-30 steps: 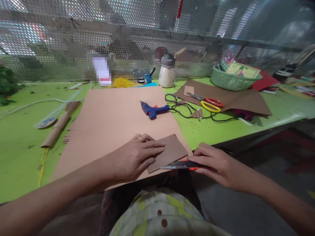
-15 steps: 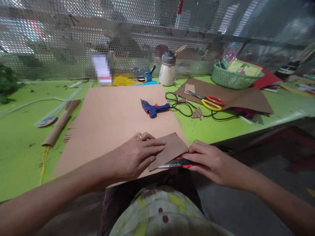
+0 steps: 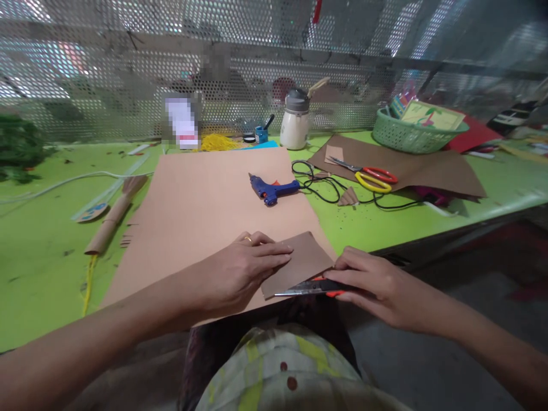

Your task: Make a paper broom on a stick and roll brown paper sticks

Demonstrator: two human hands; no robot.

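Card (image 3: 308,256) lies under flattened left hand (image 3: 244,268); right hand (image 3: 374,282) grips bladed tool (image 3: 306,287), apparently trimming; next calls for steady pressure.

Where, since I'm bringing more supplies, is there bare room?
Green tabletop, lightly littered, left of the paper tube; tan sheet left of the glue gun. Crowded: back right, with scissors, brown sheet and basket; front, around the brown piece under the left hand.

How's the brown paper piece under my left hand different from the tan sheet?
The brown paper piece is much smaller than the tan sheet. The piece is darker than the sheet. Your left hand rests its fingers on the piece; a blue glue gun lies on the sheet. Both look unprinted.
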